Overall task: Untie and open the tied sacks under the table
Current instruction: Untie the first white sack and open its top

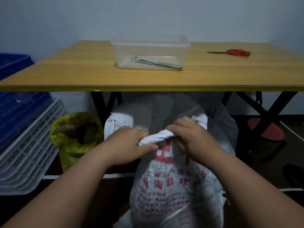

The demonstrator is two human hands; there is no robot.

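A white woven sack (174,188) with red printed characters stands on the floor in front of the wooden table (82,74). Its neck (156,137) is bunched into a twisted white roll. My left hand (130,142) grips the left end of that roll, thumb underneath. My right hand (192,137) grips the right end, fingers curled over it. Behind it, under the table, a second white sack (118,124) leans, partly hidden by my hands. A yellow-green sack (74,139) stands to the left with its mouth rolled open.
On the table sit a clear plastic box (150,52) holding flat strips, and red-handled scissors (233,52) at the right. Stacked blue and white crates (23,129) fill the left side. Black table legs (263,109) and a red stool (266,129) stand at the right.
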